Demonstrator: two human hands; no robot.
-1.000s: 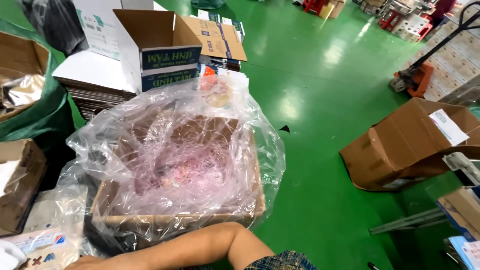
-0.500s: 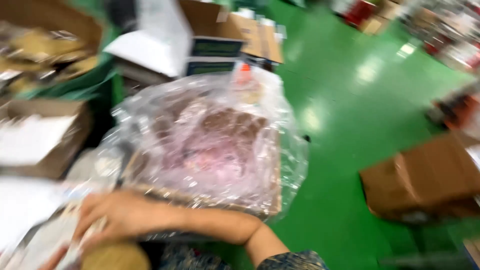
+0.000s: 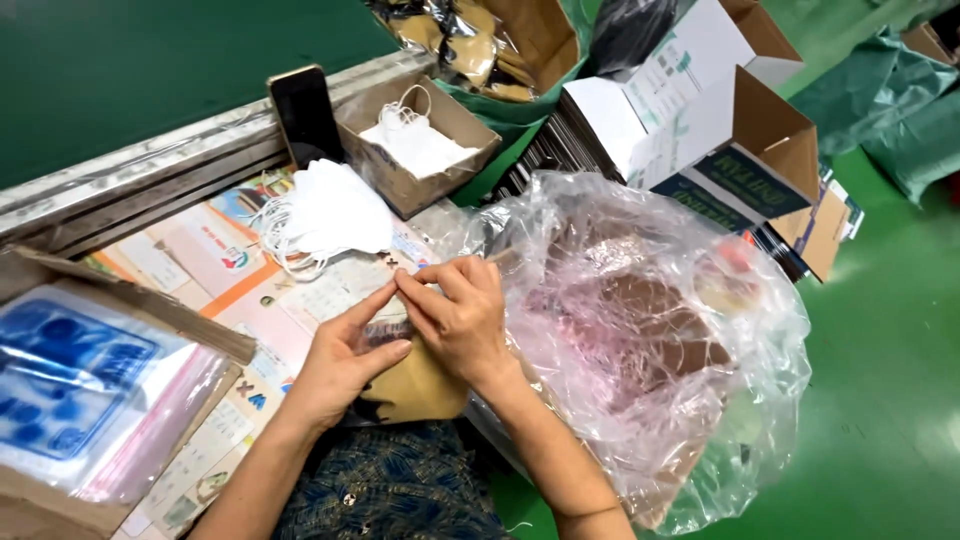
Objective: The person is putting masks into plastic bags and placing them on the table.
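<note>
Both hands, the left hand [image 3: 345, 365] and right hand [image 3: 460, 315], pinch a small clear packet [image 3: 385, 332] over a tan pouch [image 3: 415, 385] (near the worktable [image 3: 190, 250] front edge), apparently to open it.

Both forearms are bare, without sleeves, and a dark blue garment [image 3: 395, 485] with small pale patterning covers the lap.

Glossy green floor [image 3: 900, 330], dark green wall [image 3: 120, 70], paper-covered worktable [image 3: 190, 250], open cardboard boxes [image 3: 740, 130] alongside.
</note>
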